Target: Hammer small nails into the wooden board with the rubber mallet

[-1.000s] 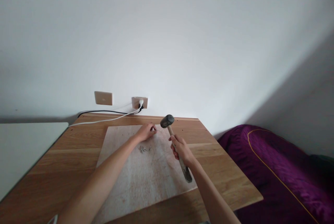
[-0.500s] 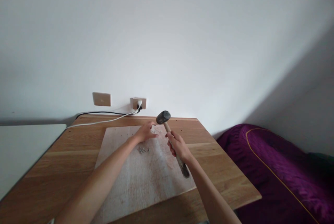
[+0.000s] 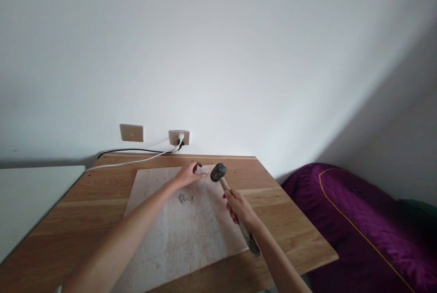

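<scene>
My right hand point(image 3: 241, 209) is closed around the wooden handle of a hammer point(image 3: 218, 173). The hammer's dark, blocky head is raised over the far right part of a pale wooden board point(image 3: 177, 234). My left hand point(image 3: 188, 174) rests near the board's far edge, thumb and fingers spread apart, with nothing visible between them. A tiny upright thing, perhaps a nail, shows just beyond the thumb; it is too small to make out. Several small silver nails or screws point(image 3: 186, 198) lie in a loose group on the board, nearer to me than the left hand.
The board lies on a wooden table point(image 3: 290, 220). Small dark dots mark both surfaces. White and black cables run along the table's back edge to a wall socket point(image 3: 179, 137), beside a blank plate point(image 3: 131, 133). A white surface point(image 3: 37, 202) adjoins left; purple fabric point(image 3: 327, 211) lies right.
The hammer and my right hand have come lower, nearer to me and slightly right. My left hand has barely moved, its fingers still apart. The view has shifted a little.
</scene>
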Available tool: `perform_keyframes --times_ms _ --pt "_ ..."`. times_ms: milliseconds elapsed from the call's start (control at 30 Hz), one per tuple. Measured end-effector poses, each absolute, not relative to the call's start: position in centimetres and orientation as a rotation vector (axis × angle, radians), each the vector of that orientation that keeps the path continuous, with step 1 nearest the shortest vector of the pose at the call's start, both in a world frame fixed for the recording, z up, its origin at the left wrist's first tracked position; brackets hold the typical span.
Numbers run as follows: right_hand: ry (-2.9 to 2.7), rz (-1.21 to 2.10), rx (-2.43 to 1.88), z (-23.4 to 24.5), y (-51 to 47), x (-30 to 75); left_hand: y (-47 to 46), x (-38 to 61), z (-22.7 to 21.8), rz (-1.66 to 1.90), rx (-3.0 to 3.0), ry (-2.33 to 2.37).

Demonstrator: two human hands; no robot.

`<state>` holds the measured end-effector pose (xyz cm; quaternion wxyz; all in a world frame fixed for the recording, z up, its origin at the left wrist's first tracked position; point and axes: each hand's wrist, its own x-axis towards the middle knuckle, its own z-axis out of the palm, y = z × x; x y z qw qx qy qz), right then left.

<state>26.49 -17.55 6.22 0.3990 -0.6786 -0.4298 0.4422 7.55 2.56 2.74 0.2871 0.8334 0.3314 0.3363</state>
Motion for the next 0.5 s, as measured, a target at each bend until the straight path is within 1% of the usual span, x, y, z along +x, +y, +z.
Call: perform_keyframes --times_ms 100,300,500 --pt "-1.097 1.131 -1.769 5.0 -17.9 26.8 2.0 6.4 4.4 0.847 2.296 0.791" --pt "-0.966 1.224 -1.697 4.6 -17.9 27.0 -0.2 3.8 8.1 0.420 2.472 0.454" --pt "-0.946 1.206 -1.674 4.5 -18.2 27.0 -1.6 3.6 7.7 0.160 2.351 0.457"
